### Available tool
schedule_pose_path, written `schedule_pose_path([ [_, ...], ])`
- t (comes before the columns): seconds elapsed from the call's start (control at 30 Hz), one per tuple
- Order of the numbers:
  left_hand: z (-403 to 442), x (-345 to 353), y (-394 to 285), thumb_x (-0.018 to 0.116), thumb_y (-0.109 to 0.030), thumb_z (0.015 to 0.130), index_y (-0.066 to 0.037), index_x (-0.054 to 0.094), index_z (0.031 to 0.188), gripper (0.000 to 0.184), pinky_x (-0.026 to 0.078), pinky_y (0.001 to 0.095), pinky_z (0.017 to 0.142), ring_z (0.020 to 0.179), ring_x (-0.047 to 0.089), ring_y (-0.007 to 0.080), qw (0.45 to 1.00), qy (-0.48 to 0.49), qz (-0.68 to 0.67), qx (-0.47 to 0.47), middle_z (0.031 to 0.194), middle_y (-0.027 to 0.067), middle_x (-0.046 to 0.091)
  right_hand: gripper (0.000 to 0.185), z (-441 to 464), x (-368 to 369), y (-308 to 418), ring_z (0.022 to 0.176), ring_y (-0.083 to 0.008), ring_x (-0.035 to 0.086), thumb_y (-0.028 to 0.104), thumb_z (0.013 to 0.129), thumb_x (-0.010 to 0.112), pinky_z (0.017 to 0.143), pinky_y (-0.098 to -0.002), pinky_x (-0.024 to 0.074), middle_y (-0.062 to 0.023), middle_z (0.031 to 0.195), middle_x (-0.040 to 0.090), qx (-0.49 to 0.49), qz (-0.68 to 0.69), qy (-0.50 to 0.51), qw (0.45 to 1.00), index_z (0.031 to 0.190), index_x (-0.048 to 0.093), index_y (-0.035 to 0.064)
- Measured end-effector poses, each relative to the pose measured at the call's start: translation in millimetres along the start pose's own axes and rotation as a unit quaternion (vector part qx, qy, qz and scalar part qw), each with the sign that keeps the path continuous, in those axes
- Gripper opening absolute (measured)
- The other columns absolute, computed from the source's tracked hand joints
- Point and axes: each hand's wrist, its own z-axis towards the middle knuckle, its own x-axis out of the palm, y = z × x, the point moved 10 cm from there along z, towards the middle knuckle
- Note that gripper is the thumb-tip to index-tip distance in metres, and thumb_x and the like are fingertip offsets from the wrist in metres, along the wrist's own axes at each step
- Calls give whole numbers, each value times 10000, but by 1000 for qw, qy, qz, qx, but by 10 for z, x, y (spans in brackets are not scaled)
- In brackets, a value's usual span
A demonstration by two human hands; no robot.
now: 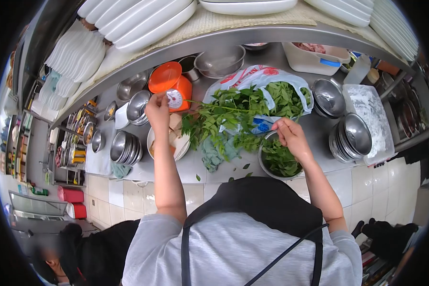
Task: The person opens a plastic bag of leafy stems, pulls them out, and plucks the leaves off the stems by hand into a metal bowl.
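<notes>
My left hand [157,108] is raised in front of the orange scale [183,93], its fingers pinched on the end of a green stem. The leafy stem [214,108] stretches right from it toward the pile of greens. My right hand [289,136] is closed above the rim of a metal bowl [263,162] of picked leaves [281,157]; what its fingers hold is too small to make out. Behind, an open plastic bag [243,76] holds more leafy greens [286,97]. A green cloth [213,153] lies below the greens, near loose leaves on the steel counter.
Stacked metal bowls stand left [124,147] and right [350,138]. A white plate [180,145] sits by my left forearm, a white-dusted tray [369,114] at far right. A shelf edge [224,35] crosses above the counter. Another person [100,252] is at lower left, one more at lower right.
</notes>
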Motion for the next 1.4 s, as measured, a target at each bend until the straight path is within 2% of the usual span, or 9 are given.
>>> schedule_pose_path([
  [0.17, 24, 299, 448, 574, -48, 746, -29, 649, 820, 107, 469, 320, 642, 713, 612, 245, 915, 122, 384, 28, 759, 143, 628, 285, 18, 80, -72, 475, -55, 301, 224, 942, 357, 431, -195, 245, 22, 593, 352, 35, 97, 35, 994, 958, 525, -6],
  [0.27, -220, 298, -639, 588, -70, 749, -31, 653, 794, 88, 456, 336, 685, 755, 592, 252, 969, 35, 204, 135, 782, 117, 630, 359, -52, 90, 41, 478, -69, 311, 261, 954, 319, 444, -204, 269, 10, 584, 364, 67, 212, 18, 975, 1115, 491, -10],
  [0.33, -545, 553, -1045, 616, -90, 739, -43, 655, 799, 86, 440, 342, 709, 781, 567, 252, 988, 110, 54, 90, 806, 93, 626, 420, -48, 85, 1, 485, -69, 305, 287, 959, 289, 440, -205, 262, 5, 590, 357, 68, 227, 27, 971, 1243, 394, -4],
  [0.47, -1322, 1300, -1565, 643, -81, 723, -51, 657, 797, 82, 427, 303, 643, 749, 545, 209, 934, 300, -36, 189, 780, 65, 609, 470, -42, 182, 18, 471, -68, 276, 342, 955, 283, 436, -204, 250, 1, 589, 359, 55, 228, 50, 971, 1280, 338, 6],
  [0.63, -1525, 1702, -1612, 611, -51, 728, -37, 663, 823, 109, 427, 264, 631, 757, 539, 164, 908, 391, -95, 119, 785, 61, 608, 492, -90, 140, 40, 476, -60, 294, 369, 948, 294, 432, -193, 256, 5, 619, 374, 45, 166, 31, 985, 1314, 304, 41],
  [0.97, -1731, 1969, -1603, 630, -84, 676, -35, 650, 764, 103, 406, 315, 620, 703, 503, 223, 884, 424, -40, 194, 742, 66, 586, 427, -93, -58, -127, 506, -82, 387, 280, 946, 348, 448, -215, 328, -16, 723, 446, -3, 20, -26, 999, 1291, 338, 29],
  [1.13, -1734, 2004, -1533, 622, -82, 670, -32, 640, 744, 91, 400, 321, 646, 697, 499, 232, 888, 410, -46, 203, 736, 70, 581, 279, -73, -11, -251, 572, -82, 453, 228, 926, 420, 503, -218, 373, -9, 690, 486, -17, -73, 94, 993, 995, 546, -12],
  [1.23, -1781, 2011, -1486, 612, -85, 676, -31, 637, 730, 80, 397, 323, 669, 702, 506, 242, 894, 398, -42, 204, 734, 71, 580, 257, -99, -63, -251, 536, -86, 452, 213, 906, 439, 504, -233, 371, -17, 610, 504, -3, -136, 80, 987, 779, 526, 7],
  [1.4, -1787, 2025, -1389, 604, -90, 695, -30, 634, 736, 78, 402, 302, 670, 700, 534, 222, 901, 394, -28, 181, 726, 65, 577, 254, -152, -79, -387, 544, -90, 457, 203, 908, 445, 532, -223, 375, -13, 621, 495, 64, -61, 80, 993, 836, 557, -13],
])
